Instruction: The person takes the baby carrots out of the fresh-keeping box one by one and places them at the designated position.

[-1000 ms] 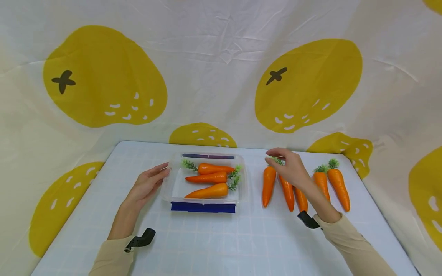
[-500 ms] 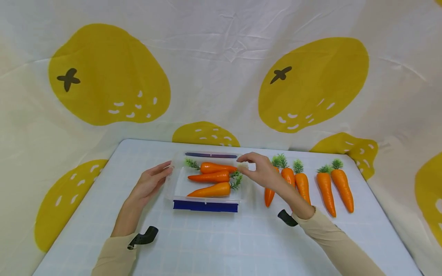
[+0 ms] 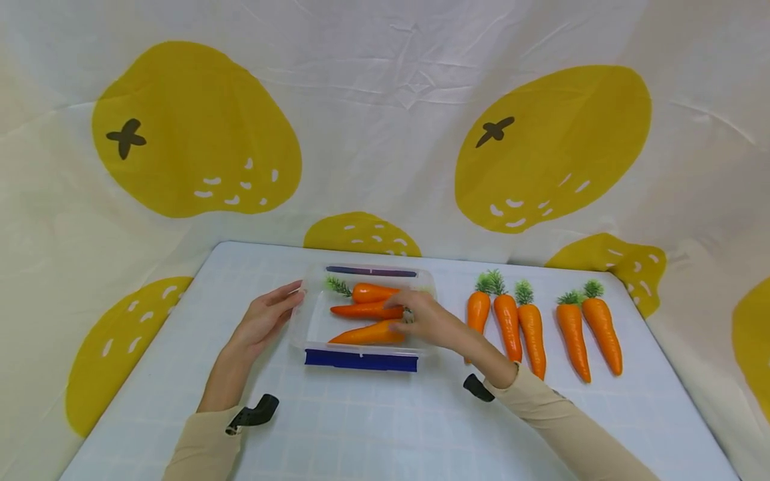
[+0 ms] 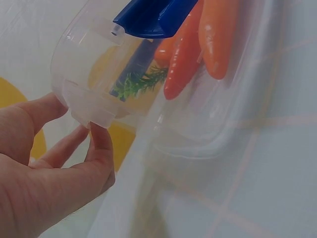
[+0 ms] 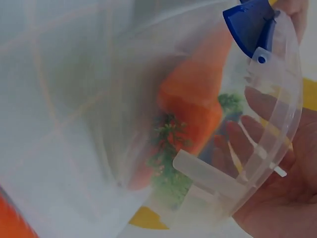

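Note:
A clear plastic container with blue side latches holds three carrots: a top carrot, a middle carrot and a bottom carrot. At its left side, my left hand grips the edge; the left wrist view shows its fingertips at a translucent side flap. My right hand reaches over the right wall into the container, fingertips spread over the leafy ends of the carrots. Seen through the wall in the right wrist view, its fingers look relaxed beside the carrots, whose leafy tops show below.
Several more carrots lie on the table right of the container, among them a far-right carrot and a carrot beside the right forearm. The white table backs onto a curtain printed with yellow fruit.
My right hand has moved left from above the loose carrots, past the container's right edge, and down over the carrots inside. My left hand stays at the container's left side.

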A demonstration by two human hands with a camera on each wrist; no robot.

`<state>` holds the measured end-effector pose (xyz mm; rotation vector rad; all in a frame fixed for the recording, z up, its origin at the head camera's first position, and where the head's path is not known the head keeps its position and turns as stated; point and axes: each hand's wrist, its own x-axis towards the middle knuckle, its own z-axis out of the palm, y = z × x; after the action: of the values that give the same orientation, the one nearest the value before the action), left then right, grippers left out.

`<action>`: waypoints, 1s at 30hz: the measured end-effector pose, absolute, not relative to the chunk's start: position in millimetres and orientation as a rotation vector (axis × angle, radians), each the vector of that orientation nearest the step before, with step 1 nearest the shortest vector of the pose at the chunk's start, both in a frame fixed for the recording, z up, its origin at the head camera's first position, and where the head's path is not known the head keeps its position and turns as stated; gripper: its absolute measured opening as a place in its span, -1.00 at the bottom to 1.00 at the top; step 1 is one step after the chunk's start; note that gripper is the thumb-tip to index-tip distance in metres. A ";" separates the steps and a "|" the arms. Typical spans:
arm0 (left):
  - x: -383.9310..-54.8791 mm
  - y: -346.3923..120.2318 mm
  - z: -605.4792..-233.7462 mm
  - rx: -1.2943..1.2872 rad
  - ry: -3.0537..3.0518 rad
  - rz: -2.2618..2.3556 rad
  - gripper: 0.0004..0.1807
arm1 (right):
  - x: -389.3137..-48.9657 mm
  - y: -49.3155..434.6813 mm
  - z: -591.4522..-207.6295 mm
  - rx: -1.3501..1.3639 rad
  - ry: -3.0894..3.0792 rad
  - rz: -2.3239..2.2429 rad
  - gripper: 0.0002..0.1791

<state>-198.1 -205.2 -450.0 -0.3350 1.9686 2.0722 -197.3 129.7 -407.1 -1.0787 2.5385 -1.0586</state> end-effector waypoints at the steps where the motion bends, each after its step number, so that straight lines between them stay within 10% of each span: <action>1: -197.7 -205.0 -450.1 -0.333 1.968 2.074 -0.30 | -196.9 127.7 -408.8 -1.094 2.520 -1.045 -0.63; 30: -196.3 -204.5 -449.8 -0.355 1.984 2.051 -0.27 | -198.4 117.9 -415.6 -1.344 2.590 -0.750 -0.68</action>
<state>-196.3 -204.5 -449.8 -0.3549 1.9843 2.0506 -198.4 117.9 -415.6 -1.3438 2.5900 -0.7498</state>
